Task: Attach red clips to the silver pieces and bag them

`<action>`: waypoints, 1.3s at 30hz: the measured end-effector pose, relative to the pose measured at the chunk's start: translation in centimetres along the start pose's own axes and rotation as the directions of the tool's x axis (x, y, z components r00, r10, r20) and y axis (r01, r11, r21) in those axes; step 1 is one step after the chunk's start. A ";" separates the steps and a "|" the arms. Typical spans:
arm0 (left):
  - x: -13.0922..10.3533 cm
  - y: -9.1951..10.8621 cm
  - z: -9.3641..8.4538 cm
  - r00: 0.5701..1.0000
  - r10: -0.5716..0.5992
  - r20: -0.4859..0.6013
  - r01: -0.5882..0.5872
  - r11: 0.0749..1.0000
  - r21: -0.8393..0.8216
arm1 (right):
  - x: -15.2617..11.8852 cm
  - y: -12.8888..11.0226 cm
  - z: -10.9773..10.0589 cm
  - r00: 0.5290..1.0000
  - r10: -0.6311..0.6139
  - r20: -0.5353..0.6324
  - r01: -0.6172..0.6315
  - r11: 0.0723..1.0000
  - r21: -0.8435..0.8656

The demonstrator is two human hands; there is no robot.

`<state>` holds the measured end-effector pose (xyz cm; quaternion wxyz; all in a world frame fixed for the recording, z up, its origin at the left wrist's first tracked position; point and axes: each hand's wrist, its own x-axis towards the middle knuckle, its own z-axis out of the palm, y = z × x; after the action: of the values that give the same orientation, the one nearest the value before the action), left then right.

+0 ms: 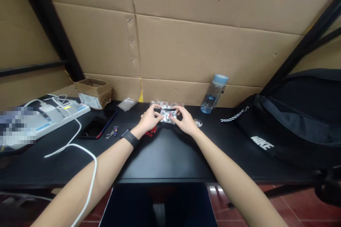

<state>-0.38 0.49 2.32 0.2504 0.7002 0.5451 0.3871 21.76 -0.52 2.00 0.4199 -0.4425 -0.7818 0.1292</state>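
A small shiny silver packet (165, 117) with a bit of red on it is stretched between my two hands above the black table. My left hand (150, 118) pinches its left side with thumb and fingers; a dark watch is on that wrist. On the other side, my right hand (185, 120) has its thumb and fingers closed on the packet's right edge. Just behind lies a strip of more silver and clear wrapping with red marks (166, 104). Red cord (151, 132) shows below my left hand, partly covered by it. A small round clear disc (198, 122) lies right of my right hand.
Leftward are a keychain (114, 132), a phone (98, 124), a clear plastic bag (126, 104), a cardboard box (96, 94) and a power strip (64, 115). A white cable (93, 170) crosses my left forearm. Rightward stand a water bottle (213, 95) and a black backpack (287, 124).
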 end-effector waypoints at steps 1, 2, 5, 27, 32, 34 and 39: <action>0.0 0.1 0.0 1.000 -0.001 -0.010 0.001 1.000 0.017 | 0.0 -0.3 -0.1 0.999 -0.041 0.024 0.042 0.996 -0.075; -0.1 0.1 0.1 1.000 0.004 -0.010 -0.004 0.999 0.036 | -0.1 -0.6 -0.1 0.996 -0.068 0.060 0.075 0.988 -0.136; -0.2 0.3 0.2 1.000 0.012 0.016 -0.013 0.998 0.065 | 0.0 -0.7 0.3 0.985 -0.075 0.152 0.106 0.972 -0.209; -0.5 0.9 0.3 0.998 -0.029 0.061 0.021 0.991 0.133 | 0.4 1.1 0.8 0.994 0.046 0.098 -0.065 0.978 0.198; -0.4 0.8 -0.1 0.999 -0.014 0.047 0.007 0.988 0.153 | 1.7 2.8 -0.2 0.998 0.060 0.020 -0.062 0.985 0.163; -0.2 0.5 -0.4 1.000 0.021 0.013 -0.023 0.982 0.188 | 3.1 4.1 -0.6 0.998 0.062 -0.016 -0.059 0.990 0.132; 0.2 -0.6 -1.3 0.999 0.015 -0.044 -0.003 0.967 0.256 | 7.4 6.8 -0.6 0.994 0.111 0.003 -0.110 0.988 -0.104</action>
<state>-1.75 0.72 2.68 0.1438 0.7201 0.5930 0.3302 24.31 9.20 2.48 0.3851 -0.5058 -0.7635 0.1136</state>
